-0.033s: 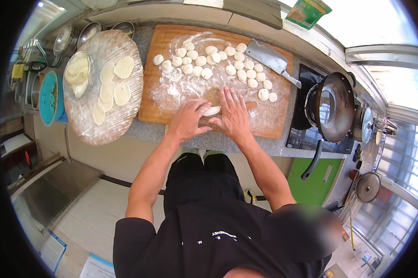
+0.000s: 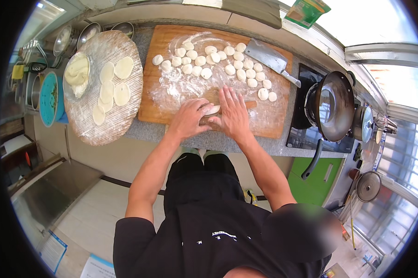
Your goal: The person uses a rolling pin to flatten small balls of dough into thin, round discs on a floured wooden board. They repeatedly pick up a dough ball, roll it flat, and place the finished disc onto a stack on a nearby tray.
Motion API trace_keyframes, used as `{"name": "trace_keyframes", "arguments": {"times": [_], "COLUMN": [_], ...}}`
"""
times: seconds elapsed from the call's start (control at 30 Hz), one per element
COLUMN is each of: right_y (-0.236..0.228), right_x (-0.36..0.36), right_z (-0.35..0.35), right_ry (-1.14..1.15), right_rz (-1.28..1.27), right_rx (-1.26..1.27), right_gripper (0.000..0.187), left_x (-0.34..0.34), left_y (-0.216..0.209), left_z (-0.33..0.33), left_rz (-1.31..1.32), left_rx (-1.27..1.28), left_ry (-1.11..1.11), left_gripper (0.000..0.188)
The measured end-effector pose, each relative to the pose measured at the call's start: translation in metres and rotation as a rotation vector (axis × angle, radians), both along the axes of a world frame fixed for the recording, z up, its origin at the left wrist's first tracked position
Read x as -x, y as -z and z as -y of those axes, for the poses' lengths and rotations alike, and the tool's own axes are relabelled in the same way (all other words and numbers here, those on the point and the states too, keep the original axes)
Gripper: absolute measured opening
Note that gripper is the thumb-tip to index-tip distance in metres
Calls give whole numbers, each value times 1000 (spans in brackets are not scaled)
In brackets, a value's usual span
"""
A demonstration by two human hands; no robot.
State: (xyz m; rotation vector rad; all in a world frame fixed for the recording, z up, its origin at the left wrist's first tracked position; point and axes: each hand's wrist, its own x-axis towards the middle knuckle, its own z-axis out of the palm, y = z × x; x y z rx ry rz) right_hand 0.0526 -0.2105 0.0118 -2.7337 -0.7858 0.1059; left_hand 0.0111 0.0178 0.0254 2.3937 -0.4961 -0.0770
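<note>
At the front of the floury wooden board (image 2: 276,125), my left hand (image 2: 189,118) has its fingers curled over the left side of a small dough wrapper (image 2: 212,110). My right hand (image 2: 233,112) lies palm down with fingers stretched out across a wooden rolling pin (image 2: 251,104); the pin's end sticks out at its right. Both hands partly cover the dough and the pin. Beyond them lie several small flattened dough pieces (image 2: 206,73), and a cleaver (image 2: 268,56) rests at the board's far right.
On the left, a round floured board (image 2: 125,85) bears rolled wrappers (image 2: 122,94) and a clear bowl of pale dough (image 2: 78,72). A turquoise basin (image 2: 47,99) stands beyond it. To the right, a wok (image 2: 333,106) sits on the black cooktop (image 2: 300,140), its handle pointing toward me.
</note>
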Motion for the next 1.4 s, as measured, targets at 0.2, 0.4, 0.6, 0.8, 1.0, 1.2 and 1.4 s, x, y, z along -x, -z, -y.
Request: {"name": "trace_keyframes", "arguments": {"times": [0.2,0.4,0.6,0.8,1.0,1.2,1.4], "right_y": [-1,-9,10,6,-1,-10,-15], "right_x": [0,36,52,53,55,47,45], "right_z": [-2,7,28,24,14,-17,-43], "right_ry": [40,36,-4,-19,35,16,1], "right_rz": [8,-17,57,2,-34,4,11], "right_rx": [-12,3,-84,-243,-270,-305,-347], "right_gripper": [121,98,51,39,41,39,39], "left_x": [-22,-33,-39,-26,-10,18,62], "left_y": [13,38,25,25,-44,-91,-86], "left_z": [6,4,9,0,-45,-148,-250], "left_rz": [-132,-331,-560,-418,-298,-136,11], "left_rx": [76,182,317,423,600,855,636], "left_ry": [-83,-370,-402,-480,-703,-914,-1282], "left_gripper": [23,25,29,30,25,23,37]}}
